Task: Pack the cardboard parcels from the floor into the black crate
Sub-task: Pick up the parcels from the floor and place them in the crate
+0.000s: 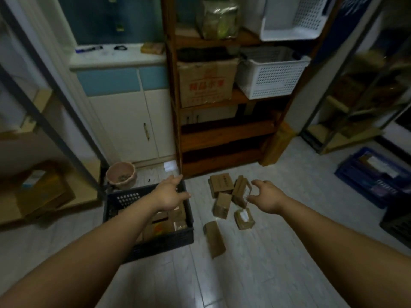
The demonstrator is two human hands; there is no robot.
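The black crate (124,200) stands on the floor at lower left of centre, with several cardboard parcels (165,226) inside it. My left hand (171,194) hovers over the crate's far right corner, fingers spread, holding nothing. Several small cardboard parcels (221,205) lie scattered on the pale floor to the right of the crate. One long parcel (214,237) lies nearest me. A parcel with a white label (244,217) lies beside it. My right hand (266,196) is open just right of an upright parcel (241,192), thumb and fingers curved toward it, not touching as far as I can see.
A brown wooden shelf unit (224,134) stands right behind the parcels, holding a large carton (206,83) and white baskets (273,76). A pink pot (121,174) sits behind the crate. A blue crate (375,174) is at the right, and metal racks flank both sides.
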